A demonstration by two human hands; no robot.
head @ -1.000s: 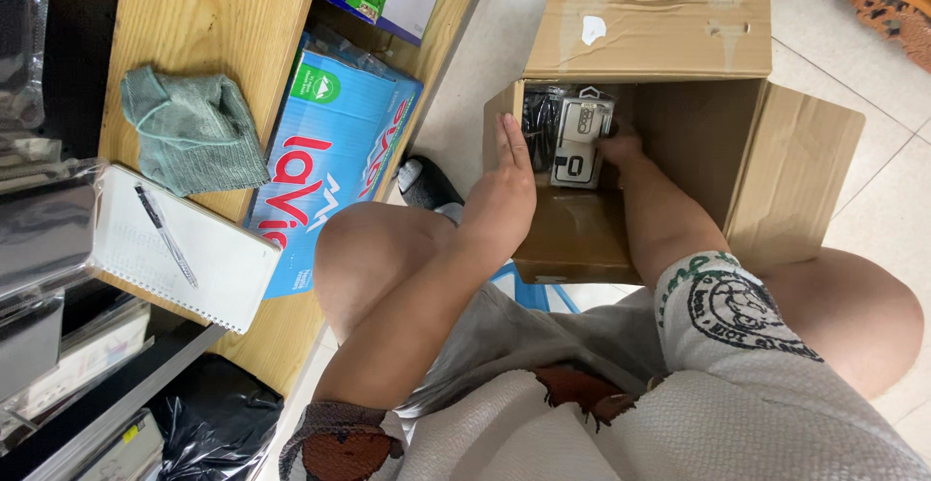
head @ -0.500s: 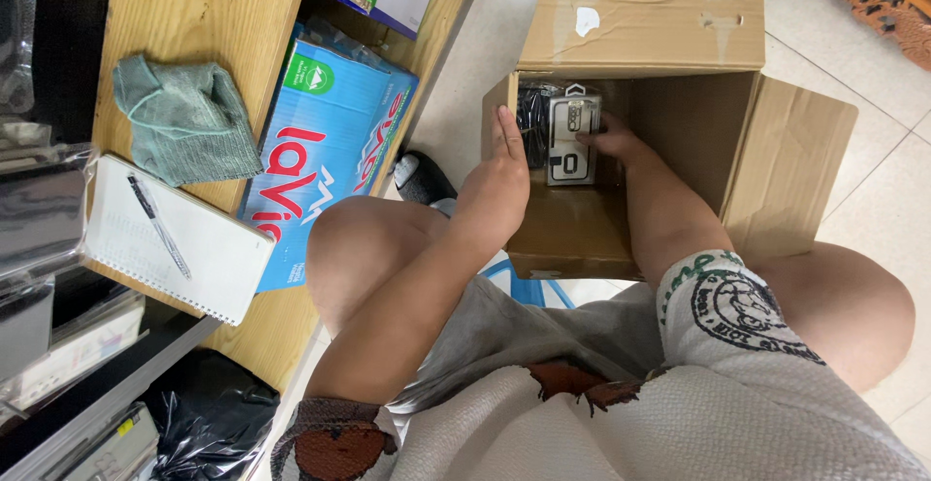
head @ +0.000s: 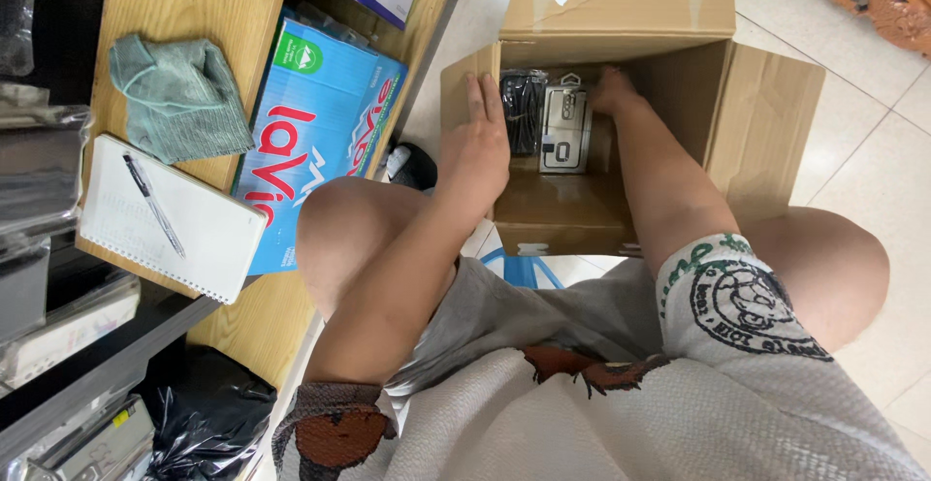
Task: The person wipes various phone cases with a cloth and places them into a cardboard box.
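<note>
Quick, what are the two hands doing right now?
Left hand: open, fingers flat beside the packaged items in the cardboard box.
Right hand: inside the box touching the packages; grip cannot be told.

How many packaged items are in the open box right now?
2: a black pack by the left hand, and a grey pack beside it, near the right hand. The box may hide more.

a tiled floor (head: pixel 873 83) is carrying an open cardboard box (head: pixel 766 122). beside it, a wooden shelf (head: pixel 184 6) is bearing a folded green cloth (head: pixel 179 98) and a spiral notebook (head: pixel 170 219), with a pen (head: pixel 152 203) lying on the notebook.
</note>
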